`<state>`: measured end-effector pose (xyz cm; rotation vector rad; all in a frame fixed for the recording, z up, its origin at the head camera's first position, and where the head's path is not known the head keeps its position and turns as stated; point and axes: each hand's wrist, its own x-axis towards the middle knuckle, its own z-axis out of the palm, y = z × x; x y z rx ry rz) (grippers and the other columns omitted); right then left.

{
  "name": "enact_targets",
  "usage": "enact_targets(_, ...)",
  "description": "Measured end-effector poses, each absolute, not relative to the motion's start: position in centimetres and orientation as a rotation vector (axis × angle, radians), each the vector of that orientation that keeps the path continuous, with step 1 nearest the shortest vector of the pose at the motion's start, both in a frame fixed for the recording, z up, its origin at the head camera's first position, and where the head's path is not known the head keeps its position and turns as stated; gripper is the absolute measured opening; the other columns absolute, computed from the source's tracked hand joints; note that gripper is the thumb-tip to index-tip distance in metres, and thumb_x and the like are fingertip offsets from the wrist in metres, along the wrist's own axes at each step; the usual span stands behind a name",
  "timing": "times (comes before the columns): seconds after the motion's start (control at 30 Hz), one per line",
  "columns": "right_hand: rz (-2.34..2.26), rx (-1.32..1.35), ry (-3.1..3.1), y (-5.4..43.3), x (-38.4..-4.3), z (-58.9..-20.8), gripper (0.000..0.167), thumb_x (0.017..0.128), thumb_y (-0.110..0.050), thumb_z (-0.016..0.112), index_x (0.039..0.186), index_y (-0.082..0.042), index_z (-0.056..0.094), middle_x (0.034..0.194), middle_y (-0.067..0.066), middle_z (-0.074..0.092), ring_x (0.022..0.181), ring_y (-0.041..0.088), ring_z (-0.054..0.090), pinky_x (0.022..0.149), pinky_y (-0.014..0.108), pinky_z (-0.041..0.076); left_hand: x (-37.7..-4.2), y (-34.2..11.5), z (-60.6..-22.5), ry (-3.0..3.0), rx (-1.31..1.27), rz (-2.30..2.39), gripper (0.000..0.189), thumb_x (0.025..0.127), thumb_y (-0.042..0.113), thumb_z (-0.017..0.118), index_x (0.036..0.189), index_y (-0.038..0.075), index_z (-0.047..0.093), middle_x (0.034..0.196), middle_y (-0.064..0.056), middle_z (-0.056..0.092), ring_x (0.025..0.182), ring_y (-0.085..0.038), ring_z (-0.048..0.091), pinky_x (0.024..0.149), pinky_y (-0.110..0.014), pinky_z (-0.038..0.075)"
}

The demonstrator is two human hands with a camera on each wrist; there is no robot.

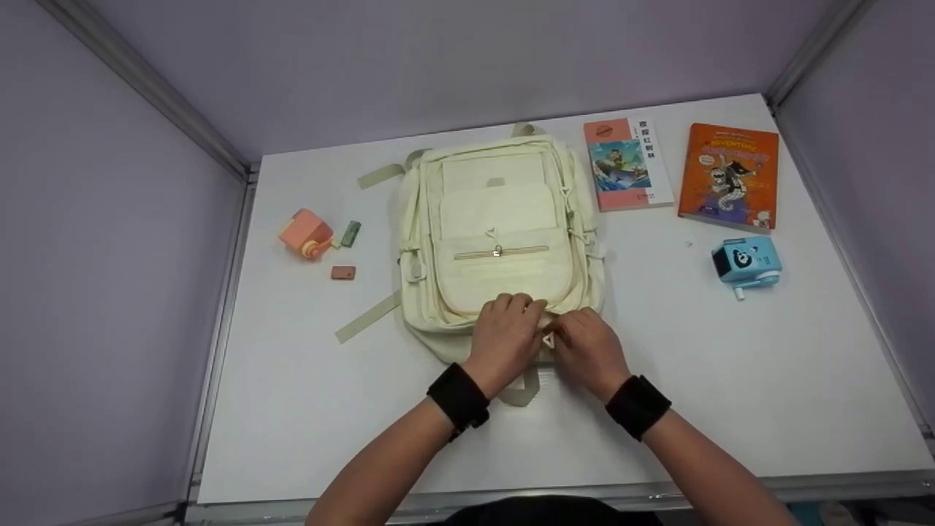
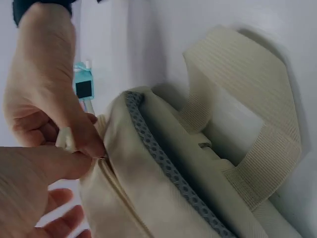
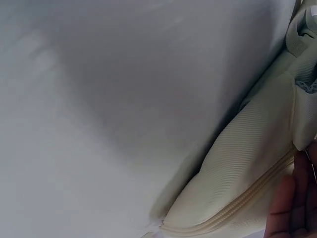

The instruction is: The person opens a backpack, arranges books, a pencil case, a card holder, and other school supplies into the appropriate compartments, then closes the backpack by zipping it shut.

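A cream backpack (image 1: 504, 212) lies front side up on the white table, its webbing handle (image 2: 252, 79) toward the person. Both hands meet at its near edge, over a zipper (image 2: 121, 193). The right hand (image 1: 590, 351) pinches the zipper's pull (image 1: 549, 340), a pale triangular tab, between thumb and fingers. Close beside it, the left hand (image 1: 508, 332) grips the bag's edge, thumb at the zipper and fingers over the front. In the right wrist view, the right hand (image 3: 292, 208) shows only partly, at the zipper seam.
Left of the bag are a pink crank sharpener (image 1: 307, 232), a green block (image 1: 350, 234) and a reddish-brown block (image 1: 343, 272). To the right lie a pink-and-white book (image 1: 621, 172), an orange book (image 1: 730, 172) and a blue crank sharpener (image 1: 749, 261). Walls enclose the table's back and sides.
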<state>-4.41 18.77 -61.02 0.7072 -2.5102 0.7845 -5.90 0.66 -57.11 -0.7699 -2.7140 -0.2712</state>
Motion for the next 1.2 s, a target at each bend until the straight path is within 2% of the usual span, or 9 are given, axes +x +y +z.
enact_targets(0.13, 0.794, 0.698, -2.530, 18.6, -4.4, -61.2, 0.023, 0.078, 0.009, 0.077, 0.086, -0.011, 0.068, 0.080, 0.002, 0.066, 0.075, 0.023, 0.060, 0.068, 0.036, 0.050, -6.5, 0.8, -57.7, -2.815, -0.720, -0.235, 0.022, 0.091, 0.035, 0.076, 0.100, 0.014, 0.073, 0.090, -0.002, 0.066, 0.081, -0.022, 0.062, 0.064, -0.034, 0.051)
enact_targets(0.27, 0.803, 0.684, -2.559, 18.6, -4.3, -61.2, 0.023, 0.078, 0.008, 0.078, 0.085, -0.012, 0.068, 0.080, 0.001, 0.066, 0.075, 0.022, 0.060, 0.067, 0.036, 0.050, -7.0, 0.7, -57.6, -2.946, -0.686, -0.327, 0.033, 0.091, 0.046, 0.076, 0.085, 0.015, 0.067, 0.079, 0.000, 0.061, 0.073, -0.019, 0.061, 0.053, -0.032, 0.049)
enact_targets(0.37, 0.809, 0.675, -2.576, 18.6, -4.2, -61.1, 0.023, 0.079, 0.008, 0.078, 0.086, -0.012, 0.069, 0.080, 0.001, 0.066, 0.076, 0.021, 0.060, 0.068, 0.035, 0.051, -7.4, 0.5, -57.3, -3.052, -0.667, -0.432, 0.035, 0.090, 0.049, 0.076, 0.086, 0.015, 0.068, 0.080, 0.001, 0.062, 0.071, -0.018, 0.062, 0.053, -0.033, 0.049)
enact_targets(0.53, 0.826, 0.684, -2.568, 18.7, -4.3, -61.0, 0.021, 0.081, 0.007, 0.077, 0.087, -0.012, 0.070, 0.082, 0.001, 0.067, 0.078, 0.021, 0.061, 0.069, 0.036, 0.051, -7.7, 0.2, -57.0, -3.145, -0.689, -0.524, 0.020, 0.099, 0.033, 0.068, 0.091, 0.014, 0.068, 0.085, -0.001, 0.064, 0.072, -0.018, 0.065, 0.057, -0.035, 0.051)
enact_targets(0.7, 0.869, 0.695, -2.526, 18.9, -4.4, -60.8, 0.019, 0.081, 0.008, 0.076, 0.088, -0.010, 0.071, 0.084, 0.003, 0.069, 0.080, 0.022, 0.062, 0.071, 0.037, 0.051, -7.7, 0.2, -56.8, -3.153, -0.685, -0.583, 0.015, 0.101, 0.023, 0.063, 0.090, 0.012, 0.064, 0.084, -0.004, 0.065, 0.075, -0.021, 0.066, 0.061, -0.037, 0.052)
enact_targets(0.93, 0.921, 0.679, -2.514, 19.7, -4.3, -61.0, 0.015, 0.084, 0.006, 0.070, 0.090, -0.008, 0.070, 0.087, 0.005, 0.069, 0.085, 0.023, 0.063, 0.075, 0.038, 0.051, -7.8, 0.5, -56.8, -3.153, -0.694, -0.617, 0.014, 0.102, 0.018, 0.060, 0.092, 0.009, 0.062, 0.086, -0.008, 0.065, 0.077, -0.024, 0.067, 0.063, -0.039, 0.053)
enact_targets(1.1, 0.956, 0.654, -2.507, 20.4, -4.3, -61.0, 0.013, 0.087, 0.003, 0.064, 0.090, -0.008, 0.070, 0.085, 0.006, 0.068, 0.082, 0.024, 0.061, 0.071, 0.038, 0.049, -7.9, 0.4, -56.7, -3.163, -0.699, -0.646, 0.013, 0.102, 0.017, 0.060, 0.095, 0.007, 0.063, 0.088, -0.008, 0.066, 0.078, -0.024, 0.067, 0.065, -0.039, 0.053)
enact_targets(1.2, 0.983, 0.625, -2.527, 20.8, -4.3, -60.8, 0.014, 0.086, 0.004, 0.066, 0.090, -0.009, 0.070, 0.086, 0.005, 0.068, 0.082, 0.022, 0.061, 0.071, 0.037, 0.050, -7.9, 0.3, -56.7, -3.165, -0.721, -0.646, 0.013, 0.103, 0.017, 0.059, 0.096, 0.006, 0.064, 0.089, -0.008, 0.066, 0.079, -0.023, 0.066, 0.066, -0.037, 0.053)
